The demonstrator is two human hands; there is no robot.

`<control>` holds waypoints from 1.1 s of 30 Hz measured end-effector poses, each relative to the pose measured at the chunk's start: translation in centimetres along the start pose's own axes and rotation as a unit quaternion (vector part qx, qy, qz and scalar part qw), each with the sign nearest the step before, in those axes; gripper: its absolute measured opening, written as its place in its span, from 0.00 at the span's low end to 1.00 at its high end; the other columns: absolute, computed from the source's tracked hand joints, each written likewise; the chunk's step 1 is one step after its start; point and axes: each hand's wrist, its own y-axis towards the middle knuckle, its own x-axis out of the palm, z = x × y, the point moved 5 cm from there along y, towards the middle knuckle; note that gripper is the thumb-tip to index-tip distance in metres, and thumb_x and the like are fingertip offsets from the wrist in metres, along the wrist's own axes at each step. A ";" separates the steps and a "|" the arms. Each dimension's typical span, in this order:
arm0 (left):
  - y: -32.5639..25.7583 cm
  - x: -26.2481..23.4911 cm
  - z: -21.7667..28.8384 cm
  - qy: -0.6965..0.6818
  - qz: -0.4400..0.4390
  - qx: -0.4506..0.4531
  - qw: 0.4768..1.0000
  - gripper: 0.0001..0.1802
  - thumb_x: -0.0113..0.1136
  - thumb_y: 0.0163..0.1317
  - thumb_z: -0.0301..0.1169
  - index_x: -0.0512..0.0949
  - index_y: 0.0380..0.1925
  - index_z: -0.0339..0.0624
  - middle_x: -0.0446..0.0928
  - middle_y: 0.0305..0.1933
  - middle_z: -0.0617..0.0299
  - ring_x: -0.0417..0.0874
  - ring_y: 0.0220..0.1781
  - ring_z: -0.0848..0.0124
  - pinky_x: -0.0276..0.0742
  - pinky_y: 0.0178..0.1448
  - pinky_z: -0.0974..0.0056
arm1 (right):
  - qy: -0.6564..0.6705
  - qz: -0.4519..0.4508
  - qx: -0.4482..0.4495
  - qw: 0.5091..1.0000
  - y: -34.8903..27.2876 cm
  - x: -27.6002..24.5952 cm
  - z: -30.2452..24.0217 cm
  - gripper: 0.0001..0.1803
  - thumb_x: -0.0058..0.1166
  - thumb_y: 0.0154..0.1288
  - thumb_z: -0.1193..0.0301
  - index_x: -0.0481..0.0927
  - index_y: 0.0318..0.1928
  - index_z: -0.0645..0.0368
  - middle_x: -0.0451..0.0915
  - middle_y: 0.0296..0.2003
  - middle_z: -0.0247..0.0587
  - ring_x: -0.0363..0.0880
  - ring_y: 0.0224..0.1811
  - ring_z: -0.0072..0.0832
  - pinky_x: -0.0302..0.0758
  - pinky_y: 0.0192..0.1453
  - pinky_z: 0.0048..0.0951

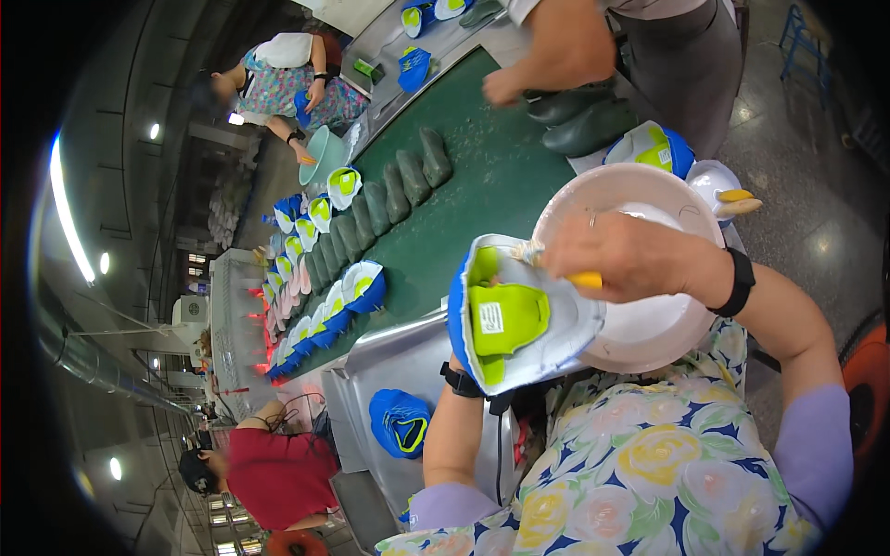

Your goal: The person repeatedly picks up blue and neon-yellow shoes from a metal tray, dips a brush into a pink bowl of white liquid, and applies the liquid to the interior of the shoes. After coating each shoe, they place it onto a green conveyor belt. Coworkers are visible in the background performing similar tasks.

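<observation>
My left hand is hidden behind a blue shoe upper (pixel 528 320), which it holds up in front of me. White cement-like coating covers the upper's turned-in margin, and its lining is lime green with a white label. Only my left wrist (pixel 461 378), with a black band, shows below it. My right hand (pixel 630 255) is closed around a brush (pixel 586 279) with a yellow handle. The bristles touch or nearly touch the white margin at the upper's top right edge. Under my right hand stands a pale pink basin (pixel 640 357) with whitish contents.
A green conveyor belt (pixel 491 176) carries rows of dark soles (pixel 397 192) and blue uppers (pixel 363 285). Another blue upper (pixel 399 422) lies on the metal tray (pixel 371 371) at left. A small white bowl (pixel 709 176) holds yellow-handled brushes. Co-workers stand across the belt and beside it.
</observation>
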 end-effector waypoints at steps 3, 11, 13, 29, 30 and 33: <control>-0.3 1.5 1.7 -0.011 0.005 0.038 0.999 0.27 0.45 0.74 0.48 0.69 0.64 0.44 0.80 0.56 0.51 0.85 0.50 0.54 0.84 0.54 0.48 | 0.009 -0.113 0.026 0.993 -2.0 1.0 0.0 0.12 0.61 0.54 0.75 0.75 0.40 0.55 0.77 0.39 0.42 0.79 0.44 0.42 0.77 0.44 0.40; 0.0 -0.9 1.6 -0.013 -0.006 0.043 0.999 0.23 0.48 0.74 0.44 0.72 0.61 0.44 0.80 0.50 0.54 0.85 0.46 0.59 0.84 0.52 0.52 | 0.098 0.150 0.142 0.973 2.3 -0.2 2.2 0.08 0.61 0.60 0.75 0.76 0.38 0.59 0.81 0.33 0.45 0.81 0.31 0.44 0.77 0.35 0.36; 0.3 -0.3 2.4 0.019 -0.049 0.046 0.998 0.23 0.49 0.73 0.45 0.72 0.60 0.43 0.80 0.50 0.54 0.85 0.48 0.60 0.84 0.54 0.54 | 0.107 0.096 0.233 0.962 2.7 1.1 4.0 0.08 0.61 0.59 0.74 0.75 0.35 0.61 0.81 0.32 0.46 0.82 0.29 0.37 0.76 0.33 0.32; 9.2 -29.4 19.0 0.235 0.266 0.297 0.886 0.26 0.50 0.70 0.24 0.60 0.67 0.52 0.72 0.58 0.64 0.79 0.55 0.69 0.81 0.52 0.61 | 0.223 0.143 0.568 0.779 -9.2 1.3 5.4 0.08 0.52 0.63 0.82 0.71 0.42 0.64 0.80 0.37 0.43 0.80 0.36 0.25 0.80 0.42 0.24; 9.5 -31.7 19.5 0.257 0.304 0.298 0.868 0.27 0.51 0.71 0.26 0.61 0.68 0.50 0.74 0.59 0.59 0.80 0.55 0.65 0.81 0.50 0.60 | 0.225 0.138 0.573 0.776 -9.1 1.5 5.2 0.08 0.52 0.63 0.82 0.71 0.42 0.64 0.80 0.37 0.43 0.80 0.36 0.25 0.80 0.42 0.25; 8.0 -38.3 20.2 0.605 0.489 0.192 0.599 0.30 0.56 0.67 0.32 0.61 0.69 0.48 0.77 0.58 0.43 0.79 0.58 0.46 0.78 0.54 0.50 | 0.232 0.101 0.576 0.777 -8.7 2.7 5.5 0.07 0.51 0.63 0.82 0.71 0.42 0.65 0.79 0.39 0.45 0.80 0.37 0.25 0.80 0.43 0.25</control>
